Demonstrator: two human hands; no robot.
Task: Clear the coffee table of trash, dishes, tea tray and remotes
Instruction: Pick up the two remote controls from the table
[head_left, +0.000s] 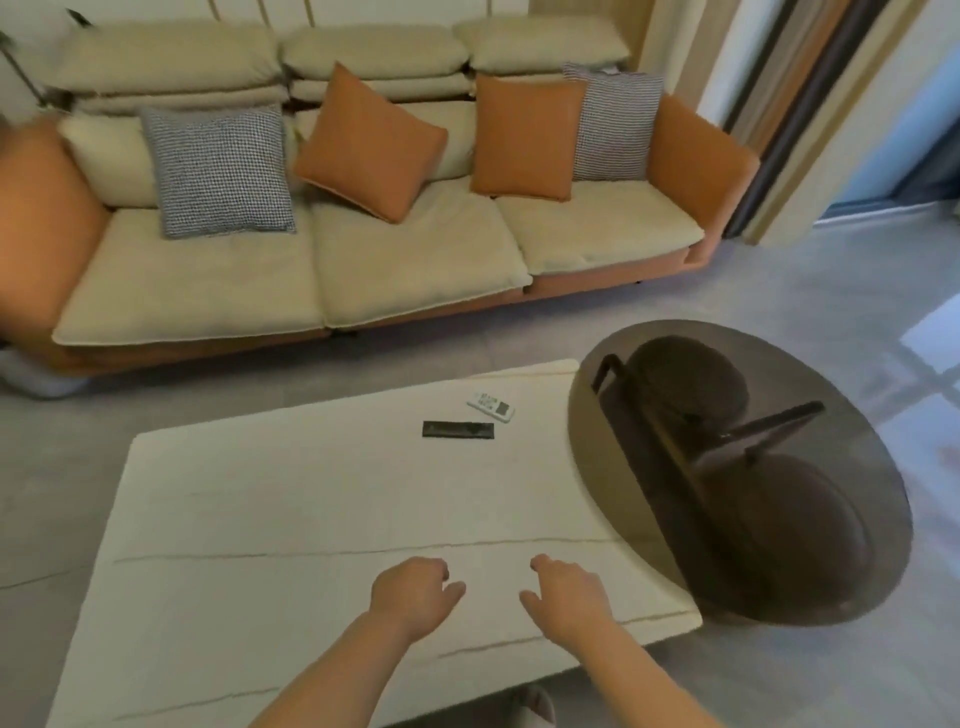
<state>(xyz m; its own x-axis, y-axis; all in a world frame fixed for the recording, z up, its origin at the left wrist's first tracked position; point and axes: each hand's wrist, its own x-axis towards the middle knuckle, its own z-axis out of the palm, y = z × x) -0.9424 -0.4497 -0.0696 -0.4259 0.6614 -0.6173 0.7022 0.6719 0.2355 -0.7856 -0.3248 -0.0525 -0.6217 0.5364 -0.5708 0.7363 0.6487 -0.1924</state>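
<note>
Over the near edge of the pale coffee table (260, 519), I hold both hands out with nothing in them: my left hand (413, 590) hangs with its fingers loosely curled and released, and my right hand (566, 590) does the same, thumb spread toward the other, neither touching the tabletop as far as I can tell. What remains of the task lies well apart from them, near the far right of the table: a black remote (457, 430) lying flat and roughly parallel to the far edge, and a white remote (491, 406) just beyond it, angled, close to where the round dark glass side table (857, 415) overlaps the corner. I see no trash, dishes or tea tray on the surface, so I judge the job nearly done, with the remotes as the step in hand.

To do it well, I would lean in and reach across, since both remotes sit near the far side. The two lie near each other but apart, so one hand to each looks the tidy way: left to the black remote, right to the white one. Both are thin and flat on a smooth top, so I would pinch along the long edges and lift rather than scrape them along. The right arm should stay clear of the glass rim. Beyond the table stands a cream and orange sofa (415, 260) with cushions.
</note>
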